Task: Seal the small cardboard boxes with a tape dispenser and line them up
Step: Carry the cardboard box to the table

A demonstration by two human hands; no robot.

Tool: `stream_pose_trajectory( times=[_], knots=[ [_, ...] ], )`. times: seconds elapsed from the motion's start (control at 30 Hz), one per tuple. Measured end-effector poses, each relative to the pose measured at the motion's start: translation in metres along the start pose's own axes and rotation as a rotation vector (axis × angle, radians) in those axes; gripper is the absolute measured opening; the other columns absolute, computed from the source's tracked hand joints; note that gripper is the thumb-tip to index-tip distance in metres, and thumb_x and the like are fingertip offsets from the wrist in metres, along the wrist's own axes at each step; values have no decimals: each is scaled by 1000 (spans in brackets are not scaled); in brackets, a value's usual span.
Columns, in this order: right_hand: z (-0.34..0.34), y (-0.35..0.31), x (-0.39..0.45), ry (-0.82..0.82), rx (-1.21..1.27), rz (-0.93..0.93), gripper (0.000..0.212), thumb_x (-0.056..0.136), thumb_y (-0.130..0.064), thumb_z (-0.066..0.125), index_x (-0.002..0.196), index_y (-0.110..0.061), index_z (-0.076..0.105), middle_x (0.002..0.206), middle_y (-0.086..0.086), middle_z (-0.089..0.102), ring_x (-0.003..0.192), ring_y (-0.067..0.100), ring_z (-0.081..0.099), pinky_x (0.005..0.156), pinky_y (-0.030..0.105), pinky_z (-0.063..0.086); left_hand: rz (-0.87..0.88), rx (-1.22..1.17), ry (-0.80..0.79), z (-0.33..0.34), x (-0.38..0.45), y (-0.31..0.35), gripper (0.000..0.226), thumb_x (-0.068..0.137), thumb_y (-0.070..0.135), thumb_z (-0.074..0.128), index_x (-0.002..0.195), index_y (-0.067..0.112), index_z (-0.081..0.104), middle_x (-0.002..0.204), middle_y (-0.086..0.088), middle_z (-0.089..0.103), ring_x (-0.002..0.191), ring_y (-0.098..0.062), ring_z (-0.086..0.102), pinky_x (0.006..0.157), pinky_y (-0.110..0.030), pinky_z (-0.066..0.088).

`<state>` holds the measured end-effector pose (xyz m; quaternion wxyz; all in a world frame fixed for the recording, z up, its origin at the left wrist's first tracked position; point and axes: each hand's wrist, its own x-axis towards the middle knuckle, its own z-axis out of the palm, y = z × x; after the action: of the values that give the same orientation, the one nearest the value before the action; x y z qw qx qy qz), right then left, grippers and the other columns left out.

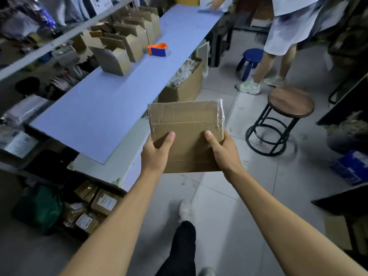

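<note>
**Taped box held out over the floor, table off to the left**

Plenty of bare blue table (103, 112) here: the whole near half of the top is open, right down to the near edge and corner. The row of small open boxes (127, 40) sits along the far left side of it, flaps up, one behind the other, with the nearest one (114, 60) standing a bit apart from the rest. Can't see anything inside them from this angle. The orange and blue tape dispenser (158, 49) is on the table just right of that row, near the right edge.

The cardboard box (186, 124) in hand is in the air, past the table's right edge, over the tiled floor. It's closed, with clear tape across the top seam and down the sides. Left hand (157, 152) grips its near left corner, thumb flat on top and fingers tucked under out of sight. Right hand (223, 150) does the same on the near right corner, thumb on top, the rest underneath.

Floor room on the right is tighter: a round wooden stool (288, 104) with a black frame stands just right of the box, a blue stool (251, 58) further back, and another person (288, 26) stands beside it at the far end of the table.

Under the table edge there's a big open carton (187, 86) stuffed with whitish bagged stuff, and down by the near end a stack of labelled parcels (95, 204).
</note>
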<state>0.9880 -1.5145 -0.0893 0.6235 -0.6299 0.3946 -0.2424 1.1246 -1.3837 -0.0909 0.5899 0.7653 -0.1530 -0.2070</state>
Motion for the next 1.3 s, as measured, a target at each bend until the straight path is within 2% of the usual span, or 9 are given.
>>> stream_pose_trajectory(
  times=[0.17, 0.3, 0.47, 0.6, 0.67, 0.77, 0.9, 1.13, 1.3],
  knots=[
    [8, -15, 126, 6, -42, -19, 44, 91, -52, 61, 129, -30, 56, 112, -14, 69, 103, 7, 65, 94, 30, 52, 10, 2, -10, 45, 125, 14, 73, 77, 67, 67, 138, 30, 52, 129, 12, 62, 120, -14, 58, 102, -38, 51],
    [23, -43, 231, 5, -52, 9, 46, 90, -54, 61, 129, -31, 56, 109, -16, 69, 101, 5, 66, 92, 29, 52, 16, -34, -15, 72, 227, 39, 56, 83, 55, 70, 132, 30, 56, 120, 20, 62, 117, -8, 58, 101, -30, 50],
    [38, -81, 339, 3, -8, 19, 39, 94, -46, 61, 127, -25, 57, 107, -16, 68, 97, -1, 65, 73, 11, 49, 14, 12, 40, 102, 336, 66, 97, 59, 86, 64, 141, 36, 49, 140, 14, 55, 130, -14, 52, 109, -44, 45],
    [41, -91, 414, 20, 2, 27, 43, 87, -45, 70, 124, -27, 58, 104, -18, 68, 96, -2, 65, 80, 15, 52, -11, 34, 67, 131, 403, 80, 93, 62, 85, 63, 140, 36, 49, 138, 14, 56, 128, -13, 53, 108, -43, 46],
    [41, -93, 452, 2, 4, 29, 42, 86, -44, 73, 122, -28, 57, 105, -18, 67, 96, -2, 65, 80, 15, 52, -20, 24, 79, 147, 433, 85, 76, 73, 70, 68, 137, 32, 52, 132, 15, 59, 122, -9, 55, 107, -37, 47],
    [39, -95, 517, -44, 7, 27, 40, 86, -44, 74, 118, -28, 58, 109, -13, 69, 99, 3, 66, 88, 25, 55, -39, 17, 124, 172, 479, 96, 47, 86, 48, 70, 127, 29, 58, 115, 21, 63, 112, -6, 59, 99, -27, 48],
    [38, -102, 614, -140, -35, 0, 53, 81, -55, 74, 123, -26, 61, 110, -11, 71, 103, 8, 67, 94, 34, 55, -66, 15, 199, 203, 541, 112, 50, 86, 51, 69, 129, 29, 59, 118, 14, 67, 110, -8, 62, 98, -34, 53],
    [51, -135, 731, -392, -17, 6, 46, 86, -42, 75, 123, -19, 61, 105, -12, 72, 92, -3, 68, 75, 13, 52, -140, -30, 413, 233, 613, 144, 38, 85, 50, 70, 118, 34, 63, 107, 20, 69, 105, -5, 65, 97, -39, 53],
    [80, -142, 783, -543, -63, -3, 40, 88, -37, 73, 122, -25, 58, 107, -17, 69, 91, -10, 65, 74, 7, 49, -191, -58, 517, 230, 646, 138, 49, 79, 55, 71, 121, 32, 62, 112, 16, 70, 107, -8, 65, 98, -41, 53]
  ],
)
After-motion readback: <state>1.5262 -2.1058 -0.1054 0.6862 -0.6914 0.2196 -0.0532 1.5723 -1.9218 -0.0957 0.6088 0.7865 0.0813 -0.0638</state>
